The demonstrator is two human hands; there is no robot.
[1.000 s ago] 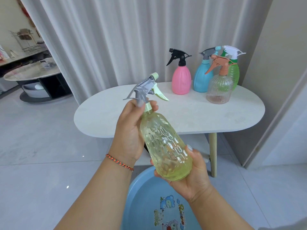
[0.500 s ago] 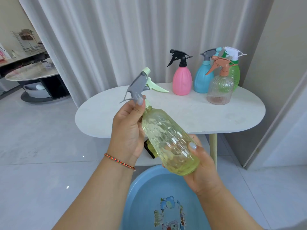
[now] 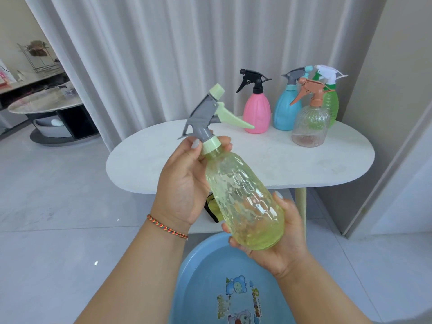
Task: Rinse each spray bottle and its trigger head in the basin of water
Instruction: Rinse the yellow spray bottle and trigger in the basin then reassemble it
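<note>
The person holds the yellow spray bottle tilted in the air above the near edge of the white table, directly over the blue basin on the floor. The left hand wraps thumb and fingers round the neck, at the pale green collar under the grey trigger head, while the right hand cups the bottle's base, its fingers curled up round the bottom. The head looks still screwed on.

Judging by that grip, the step in hand is unscrewing the trigger head from this first bottle. The next move calls for the left hand to twist the collar while the right holds the body steady, then to lift the head and its dip tube clear, so both parts can go down into the basin.

Four more bottles wait at the table's far right end: a pink bottle with a black head, a blue bottle, a clear bottle with an orange head nearest the front, and a green bottle behind it.

No bottle shows a label or brand. The basin floor carries a cartoon print with coloured lettering beside it, but the characters are too small and distorted to read.
</note>
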